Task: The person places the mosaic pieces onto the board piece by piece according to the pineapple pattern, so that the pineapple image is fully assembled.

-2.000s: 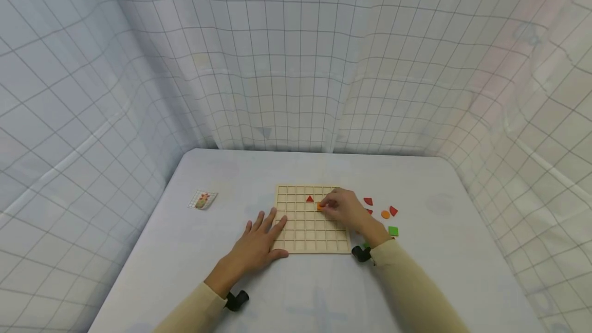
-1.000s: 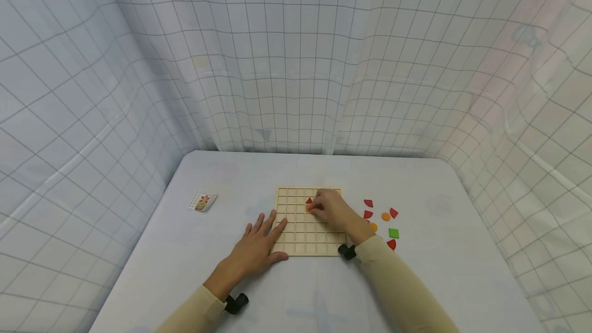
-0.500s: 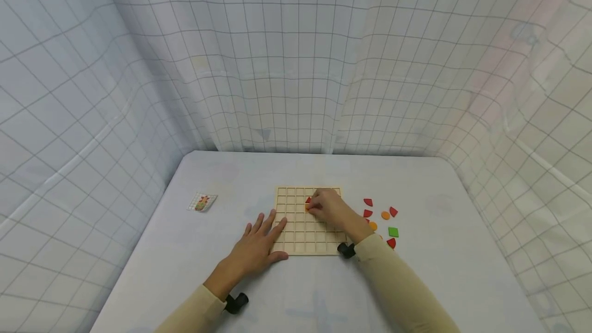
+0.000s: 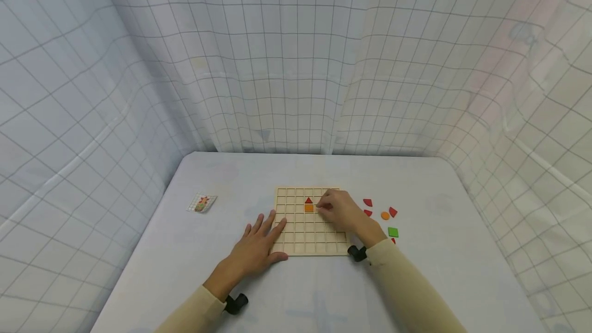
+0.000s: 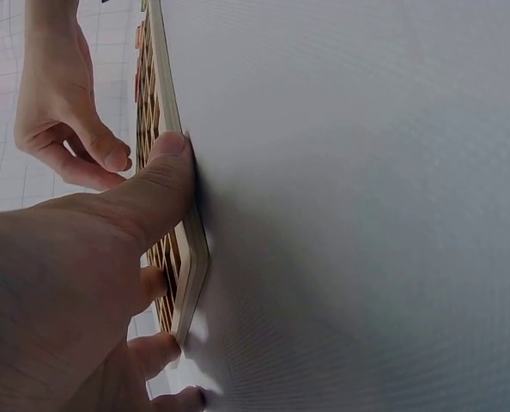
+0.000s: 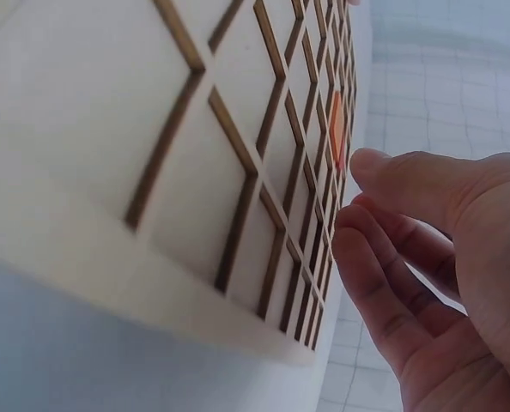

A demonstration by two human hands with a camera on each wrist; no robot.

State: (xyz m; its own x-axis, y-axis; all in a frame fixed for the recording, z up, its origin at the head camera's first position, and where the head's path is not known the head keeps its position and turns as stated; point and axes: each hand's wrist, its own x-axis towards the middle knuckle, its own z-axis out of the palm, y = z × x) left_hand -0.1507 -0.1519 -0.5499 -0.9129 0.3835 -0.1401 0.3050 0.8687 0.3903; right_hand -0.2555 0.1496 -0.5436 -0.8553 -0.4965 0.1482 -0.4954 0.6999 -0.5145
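Observation:
A wooden grid board (image 4: pixel 314 246) lies on the table in the head view. In its cells sit an orange square tile (image 4: pixel 309 208) and, just above that, a red triangle tile (image 4: pixel 309 200). My left hand (image 4: pixel 253 251) rests at the board's lower left corner, fingers spread, thumb at the front edge. Over the board's right part is my right hand (image 4: pixel 341 210), its fingertips just right of the orange square. The right wrist view shows its thumb (image 6: pixel 375 165) apart from the bent fingers (image 6: pixel 367 236), with nothing between them.
Right of the board lie loose tiles: red quarter-round pieces (image 4: pixel 367 202), an orange disc (image 4: pixel 385 216) and a green tile (image 4: pixel 393 232). Some are hidden behind the right forearm. A small picture card (image 4: pixel 202 203) lies at the left. Gridded white curtains (image 4: pixel 296 66) surround the table (image 4: pixel 240 173).
My right hand brought the orange square leftward into the cell below the red triangle, let it go, then drew back a little to the right. The left hand has stayed in place.

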